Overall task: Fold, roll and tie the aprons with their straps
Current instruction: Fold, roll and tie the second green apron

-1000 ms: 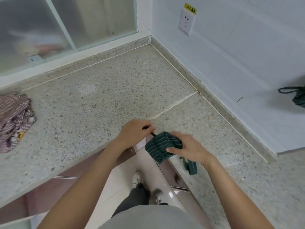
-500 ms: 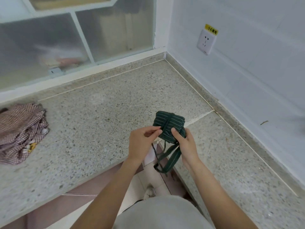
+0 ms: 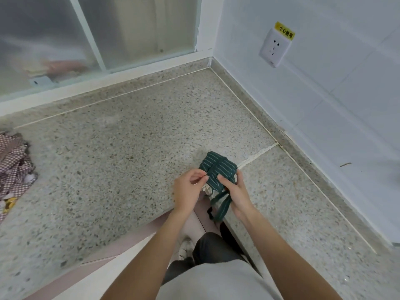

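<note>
Green apron (image 3: 217,169): dark green with pale stripes, rolled into a compact bundle; held over the inner corner of the tabletop (image 3: 121,152), at its near edge.
Strap (image 3: 223,205): green band hanging in a loop from the underside of the bundle, below the tabletop edge.
Left hand (image 3: 188,192): grip pinched, thumb and forefinger closed on the bundle's left side at the strap crossing.
Right hand (image 3: 236,191): grip grasping the bundle from the right, thumb on top, fingers curled behind it.
Checked apron (image 3: 13,169): red-and-white fabric, unfolded heap at the left edge of the tabletop, well apart from the hands.
Wall socket (image 3: 273,48): white, on the tiled wall at right, yellow label above it.
</note>
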